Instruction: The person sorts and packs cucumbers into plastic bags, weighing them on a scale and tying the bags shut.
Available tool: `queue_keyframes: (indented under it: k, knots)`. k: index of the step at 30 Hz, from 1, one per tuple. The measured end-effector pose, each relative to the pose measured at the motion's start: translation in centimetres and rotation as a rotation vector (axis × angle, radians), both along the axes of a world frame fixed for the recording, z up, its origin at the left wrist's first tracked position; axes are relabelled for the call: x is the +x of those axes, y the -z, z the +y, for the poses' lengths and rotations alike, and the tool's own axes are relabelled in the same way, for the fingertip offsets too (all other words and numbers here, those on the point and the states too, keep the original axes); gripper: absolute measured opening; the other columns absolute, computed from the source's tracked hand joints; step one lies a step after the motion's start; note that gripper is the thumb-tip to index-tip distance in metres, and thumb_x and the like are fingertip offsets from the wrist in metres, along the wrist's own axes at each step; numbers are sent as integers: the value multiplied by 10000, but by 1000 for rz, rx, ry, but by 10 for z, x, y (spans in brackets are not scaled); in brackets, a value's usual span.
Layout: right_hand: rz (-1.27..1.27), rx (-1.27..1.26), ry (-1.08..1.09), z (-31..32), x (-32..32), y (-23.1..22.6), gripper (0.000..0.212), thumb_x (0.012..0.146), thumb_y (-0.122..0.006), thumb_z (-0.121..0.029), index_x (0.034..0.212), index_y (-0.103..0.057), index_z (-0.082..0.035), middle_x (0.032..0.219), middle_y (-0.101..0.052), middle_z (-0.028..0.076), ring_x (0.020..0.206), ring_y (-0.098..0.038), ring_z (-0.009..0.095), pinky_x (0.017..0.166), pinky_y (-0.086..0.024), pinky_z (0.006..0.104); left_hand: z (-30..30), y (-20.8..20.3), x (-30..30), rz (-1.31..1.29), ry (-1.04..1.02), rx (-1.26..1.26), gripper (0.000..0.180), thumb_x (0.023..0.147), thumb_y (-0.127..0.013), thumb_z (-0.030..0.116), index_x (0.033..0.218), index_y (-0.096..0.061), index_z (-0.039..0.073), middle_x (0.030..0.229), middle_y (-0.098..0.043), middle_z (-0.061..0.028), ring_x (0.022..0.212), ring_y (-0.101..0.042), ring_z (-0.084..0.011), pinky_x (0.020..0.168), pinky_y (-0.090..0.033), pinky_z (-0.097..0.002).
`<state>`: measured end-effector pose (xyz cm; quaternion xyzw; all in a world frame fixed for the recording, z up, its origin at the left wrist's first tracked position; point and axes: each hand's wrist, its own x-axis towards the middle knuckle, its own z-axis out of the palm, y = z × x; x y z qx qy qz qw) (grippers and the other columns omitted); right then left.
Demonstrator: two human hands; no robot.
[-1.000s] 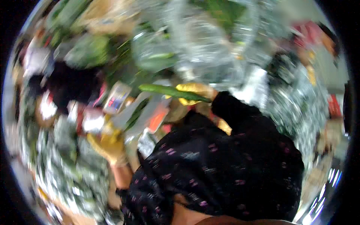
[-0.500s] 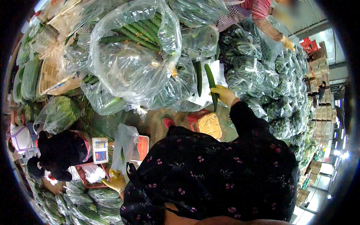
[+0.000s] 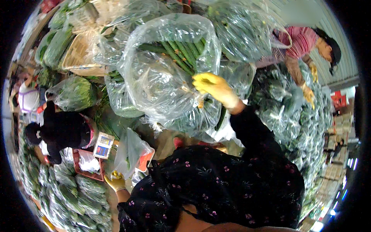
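Note:
My right hand (image 3: pixel 213 88), in a yellow glove, reaches over a large clear plastic bag (image 3: pixel 133 50) with its mouth spread wide. Its fingers are loosely bent, and nothing shows in them. Several long dark green cucumbers (image 3: pixel 178 54) lie inside the bag, just beyond my fingertips. Below my right wrist, another cucumber (image 3: pixel 220 118) lies by a white sheet (image 3: pixel 226 131), partly covered by my sleeve. Low on the left, my left hand (image 3: pixel 115 181), also gloved in yellow, hangs with its fingers apart and empty, near a thin plastic bag (image 3: pixel 129 149).
Tied bags of vegetables (image 3: pixel 278 112) are heaped at the right, where a person in a striped top (image 3: pixel 299 42) works. A yellow crate (image 3: pixel 83 54) stands at the far left. A person in black (image 3: pixel 67 129) bends beside a red crate (image 3: pixel 89 170). More bags (image 3: pixel 73 197) lie lower left.
My right hand has moved up and left from the white sheet to the bag. The cucumber it held no longer shows in it. My view has shifted, and my left fingers are more bent.

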<state>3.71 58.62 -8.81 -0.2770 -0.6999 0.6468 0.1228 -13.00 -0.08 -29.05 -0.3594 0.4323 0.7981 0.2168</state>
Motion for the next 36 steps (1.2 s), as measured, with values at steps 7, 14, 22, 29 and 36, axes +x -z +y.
queue_keyframes:
  k: [7, 14, 22, 29, 36]
  knots:
    - [27, 1178, 324, 122, -142, 15, 442, 744, -624, -259, 1131, -548, -58, 1087, -581, 182, 1025, -536, 344, 891, -424, 393, 7, 0, 16, 10, -119, 59, 473, 778, -520, 592, 833, -520, 122, 763, -547, -33, 662, -505, -175, 648, -406, -303]
    - [-559, 1156, 65, 172, -155, -8, 789, 613, -768, -447, 1229, -484, -44, 1189, -537, 205, 1099, -508, 352, 907, -415, 411, -3, 10, 26, 13, -215, 83, 480, 781, -513, 597, 879, -530, 127, 789, -548, -36, 694, -508, -163, 654, -389, -301]
    - [-835, 1486, 6, 160, -163, -3, 781, 561, -746, -541, 1178, -543, -107, 1087, -613, 109, 988, -589, 303, 854, -462, 418, -3, 4, 18, -10, -178, 71, 443, 785, -530, 573, 882, -548, 141, 804, -564, -38, 770, -531, -172, 690, -379, -303]
    - [-1011, 1325, -170, 92, -178, 10, 897, 583, -741, -496, 1304, -416, -74, 1325, -389, 223, 1221, -399, 338, 1001, -352, 380, -14, 15, 24, 40, -193, 117, 428, 814, -506, 548, 925, -546, 136, 819, -570, -39, 764, -527, -171, 682, -390, -307]
    - [-1018, 1034, -215, 126, -196, 12, 1108, 541, -787, -482, 1378, -252, 9, 1363, -346, 251, 1260, -358, 349, 1033, -312, 350, -25, 20, 25, 66, -152, 121, 411, 829, -503, 525, 938, -558, 133, 838, -585, -44, 811, -551, -172, 691, -408, -318]
